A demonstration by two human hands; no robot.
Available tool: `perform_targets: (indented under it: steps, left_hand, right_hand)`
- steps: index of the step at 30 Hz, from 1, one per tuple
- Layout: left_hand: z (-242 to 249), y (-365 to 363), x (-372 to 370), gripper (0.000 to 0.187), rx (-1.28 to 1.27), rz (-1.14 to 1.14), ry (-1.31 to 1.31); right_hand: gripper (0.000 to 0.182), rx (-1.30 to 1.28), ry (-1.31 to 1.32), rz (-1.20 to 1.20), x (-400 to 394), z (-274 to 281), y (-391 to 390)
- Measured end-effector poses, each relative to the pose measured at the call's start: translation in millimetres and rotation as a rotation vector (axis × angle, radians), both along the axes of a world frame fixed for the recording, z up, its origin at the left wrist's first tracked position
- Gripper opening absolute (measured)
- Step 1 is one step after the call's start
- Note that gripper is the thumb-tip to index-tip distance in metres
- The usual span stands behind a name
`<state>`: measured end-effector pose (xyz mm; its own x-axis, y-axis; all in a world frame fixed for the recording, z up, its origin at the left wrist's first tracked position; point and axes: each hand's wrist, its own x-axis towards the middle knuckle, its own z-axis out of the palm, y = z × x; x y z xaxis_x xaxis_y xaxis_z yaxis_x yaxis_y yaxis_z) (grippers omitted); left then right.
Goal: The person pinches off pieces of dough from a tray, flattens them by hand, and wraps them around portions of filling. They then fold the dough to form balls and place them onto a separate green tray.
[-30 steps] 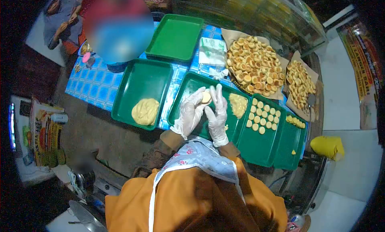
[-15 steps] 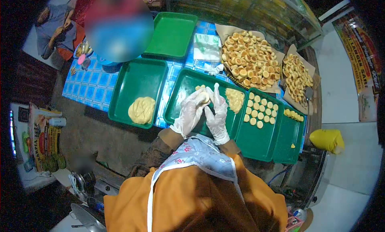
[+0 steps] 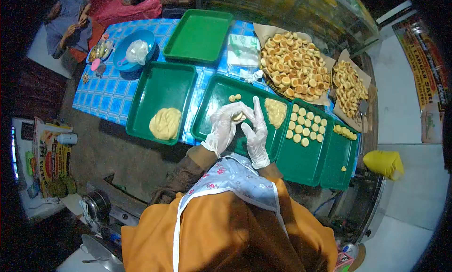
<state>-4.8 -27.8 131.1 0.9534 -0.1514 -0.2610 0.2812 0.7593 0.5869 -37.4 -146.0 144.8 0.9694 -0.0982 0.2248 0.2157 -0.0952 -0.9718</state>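
Both my hands wear clear plastic gloves and meet over a green tray (image 3: 207, 100). My left hand (image 3: 223, 129) is curled around a small piece of pale dough (image 3: 239, 116), partly hidden by its fingers. Close beside it, my right hand (image 3: 256, 139) has its fingers stretched up and its thumb apart, near the same piece. Several small dough bits (image 3: 234, 98) lie in the tray just beyond my hands. A larger flattened lump of dough (image 3: 275, 113) sits at the tray's right end.
A tray (image 3: 301, 166) at right holds rows of dough discs (image 3: 306, 132); another (image 3: 336, 161) holds a dough strip (image 3: 344, 132). A left tray (image 3: 141, 116) holds a big dough ball (image 3: 165, 124). Behind are baked pieces (image 3: 296, 67), a blue bowl (image 3: 123, 47) and a seated person (image 3: 70, 29).
My left hand has closed further over the dough piece, which shows less now. Both hands have shifted slightly, and the small dough bits beyond them show more.
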Motion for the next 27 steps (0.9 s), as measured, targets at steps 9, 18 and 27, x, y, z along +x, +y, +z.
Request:
perform_targets:
  steps: [9,18,27]
  left_hand:
    - [5.0,-1.8,3.4,0.031,-0.002,-0.075,-0.105]
    - [4.7,-4.1,-6.5,0.024,0.072,-0.128,0.039]
    - [-13.5,-4.4,-3.7,0.03,-0.148,-0.062,0.188]
  right_hand:
    - [0.062,-0.127,-0.034,-0.032,-1.9,1.1,-10.7]
    - [0.069,0.04,0.037,0.008,-7.4,6.9,-11.9]
    - [0.073,-0.203,-0.034,-0.061,-14.3,2.8,-17.4]
